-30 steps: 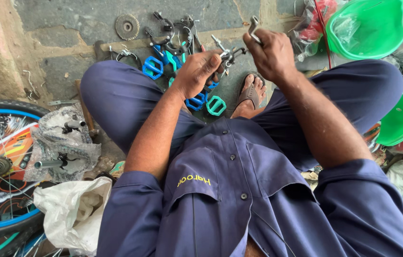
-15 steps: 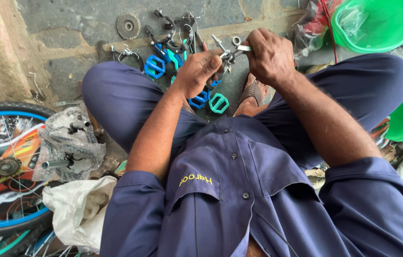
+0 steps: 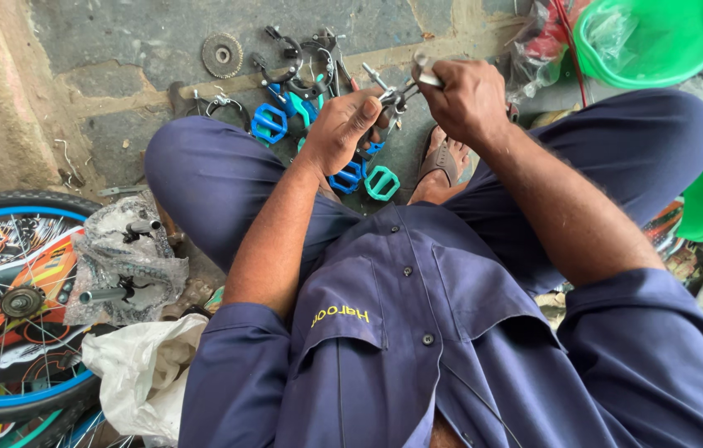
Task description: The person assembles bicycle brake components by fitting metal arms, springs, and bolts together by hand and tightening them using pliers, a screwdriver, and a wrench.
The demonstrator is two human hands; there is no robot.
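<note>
Head view, looking down over my lap as I sit on the stone floor [image 3: 119, 50]. My left hand [image 3: 343, 133] is closed around the lower end of a small metal brake part [image 3: 397, 93], thumb and fingers pinched on it. My right hand [image 3: 468, 99] is clenched on a silvery tool handle [image 3: 424, 73] whose working end meets the part between the two hands. Both hands are therefore shut on something; neither is spread.

Compared with the views a second and half a second ago, the hands have risen slightly and drawn closer together, and the tool handle now stands more upright above the right knuckles. I judge from this that the tool is seated on the part and the turning or levering is under way rather than being lined up; the exact fastener is too small to tell.

The part is held in the air above my sandalled foot [image 3: 443, 162], clear of the floor. Just below the left hand lie blue pedals [image 3: 268, 123] and a teal pedal [image 3: 382, 182]; beyond them, a heap of dark brake arms [image 3: 302, 58] and a grey toothed disc [image 3: 222, 55]. To the left, a child's bicycle wheel [image 3: 11, 307] and plastic bags [image 3: 131, 373]; upper right, a green plastic seat [image 3: 650, 41].
</note>
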